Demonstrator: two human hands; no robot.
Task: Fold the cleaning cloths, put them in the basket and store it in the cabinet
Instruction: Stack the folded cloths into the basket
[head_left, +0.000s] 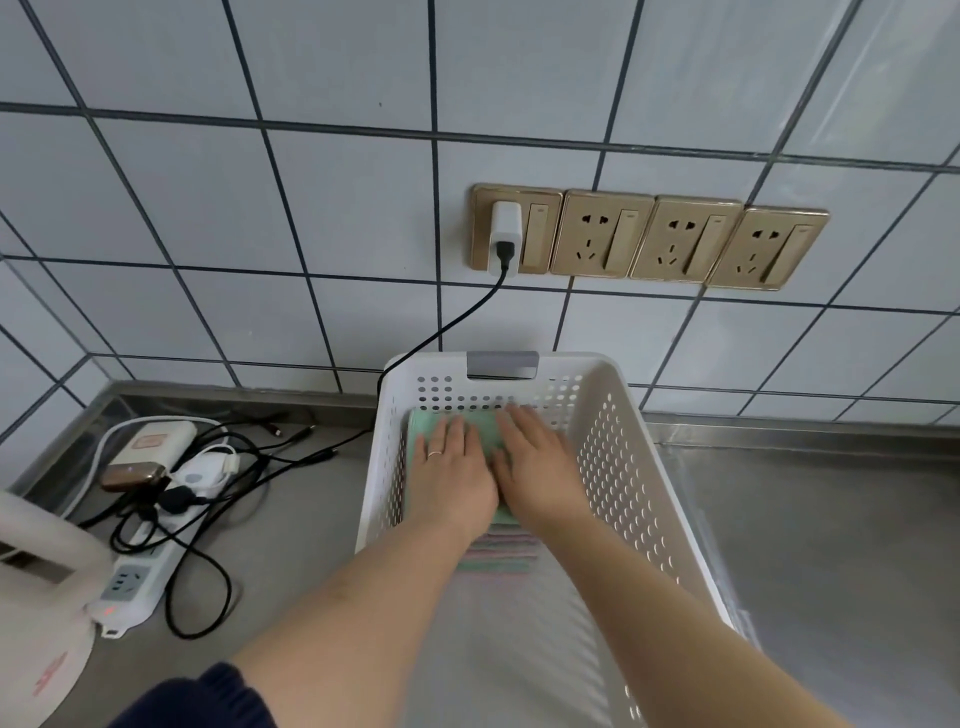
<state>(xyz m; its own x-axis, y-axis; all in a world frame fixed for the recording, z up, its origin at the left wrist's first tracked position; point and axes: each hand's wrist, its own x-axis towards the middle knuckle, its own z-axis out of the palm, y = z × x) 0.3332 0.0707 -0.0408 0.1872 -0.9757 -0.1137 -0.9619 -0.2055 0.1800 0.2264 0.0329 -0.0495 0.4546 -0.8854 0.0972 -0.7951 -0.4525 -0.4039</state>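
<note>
Two flat palms, left hand (453, 467) and right hand (540, 467), press the folded cloths (498, 551) into the basket (618, 467), gripping nothing; next, probably lifting it by its rim toward the cabinet.

Hands: left hand (451, 466) and right hand (537, 464) press flat on cloths (498, 551).
Location: inside white basket (618, 467).

A steel counter (831, 545) runs under a pale tiled wall (260, 208) carrying four gold sockets (649, 236), the leftmost holding a white charger (505, 236) with a black cable (441, 332). At the left lie a white power strip (130, 582), tangled black cords (208, 519) and a white appliance (36, 597).
</note>
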